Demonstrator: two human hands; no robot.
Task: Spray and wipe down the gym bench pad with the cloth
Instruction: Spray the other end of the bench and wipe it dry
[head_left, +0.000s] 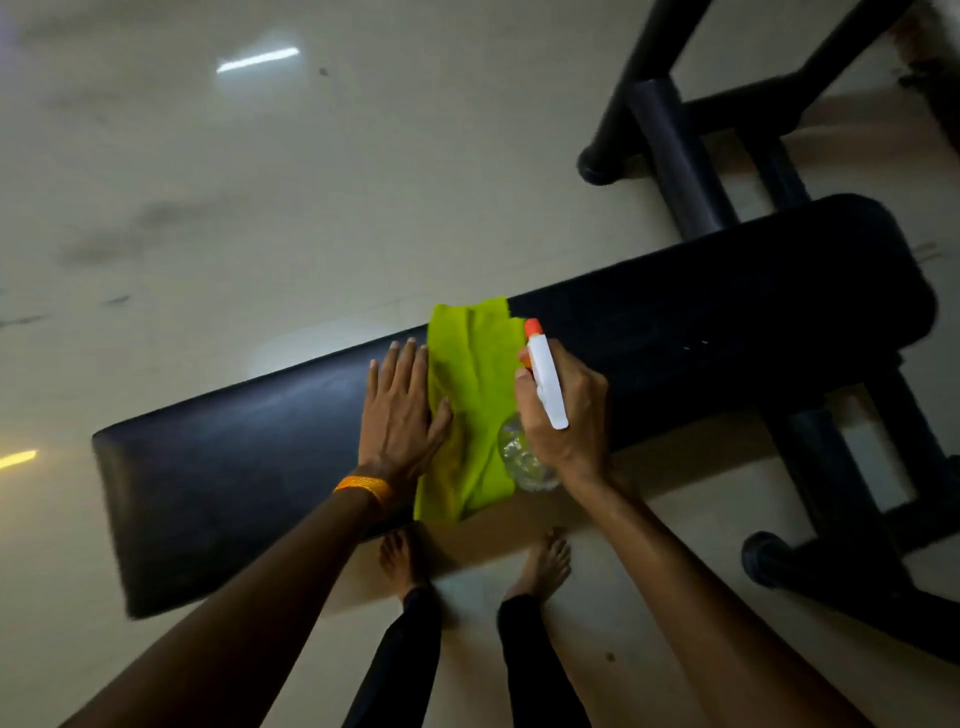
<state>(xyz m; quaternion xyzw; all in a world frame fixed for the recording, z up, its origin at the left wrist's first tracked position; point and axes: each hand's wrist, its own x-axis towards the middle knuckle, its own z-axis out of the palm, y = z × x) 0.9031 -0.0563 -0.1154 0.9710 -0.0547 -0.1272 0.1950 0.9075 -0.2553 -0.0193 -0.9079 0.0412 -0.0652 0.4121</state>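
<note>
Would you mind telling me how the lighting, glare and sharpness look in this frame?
Head view: dim overall; the black bench pad loses detail in shadow; ceiling-light glare streaks the glossy floor; wide-angle distortion bends the edges; slight motion blur softens everything, though the green cloth reads clearly.

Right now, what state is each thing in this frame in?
Green cloth: spread across the bench pad, near edge hanging off.
Bench pad: flat, partly covered.
Spray bottle: gripped, orange nozzle pointing away.
Left hand: flat, open, thumb on cloth.
Right hand: closed around the bottle.
</note>
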